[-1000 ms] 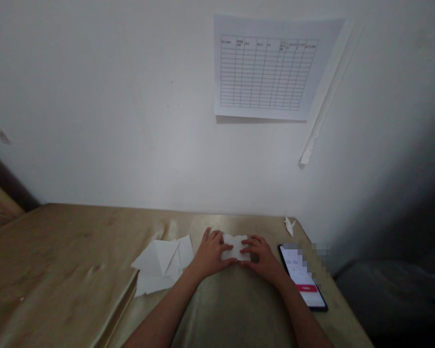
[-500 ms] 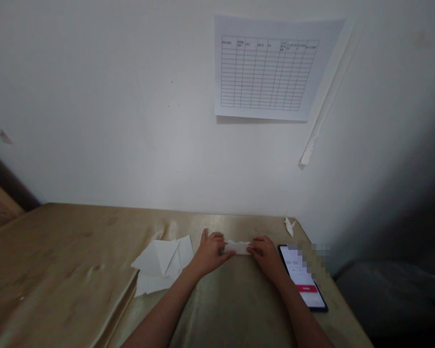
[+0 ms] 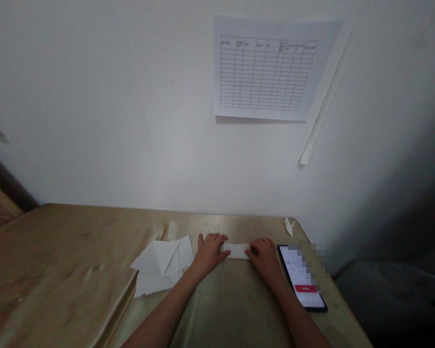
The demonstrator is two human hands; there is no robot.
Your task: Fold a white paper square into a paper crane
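Note:
Between my two hands lies a narrow folded strip of white paper (image 3: 238,251), just above or on the tabletop. My left hand (image 3: 210,253) pinches its left end, the thumb along the near side and the fingers on the far side. At the right end, the thumb and fingers of my right hand (image 3: 264,253) are closed on the strip. Left of my left hand rests a pile of white paper sheets (image 3: 154,270), some folded, with torn-looking edges.
A phone (image 3: 300,280) with a lit screen lies right of my right hand. A small white paper scrap (image 3: 289,226) sits near the far right corner of the table (image 3: 79,251). On the wall behind hangs a printed table sheet (image 3: 268,72).
The paper strip now shows a flatter, smoother face and a straighter far edge. Both hands have shifted only slightly and still hold its ends.

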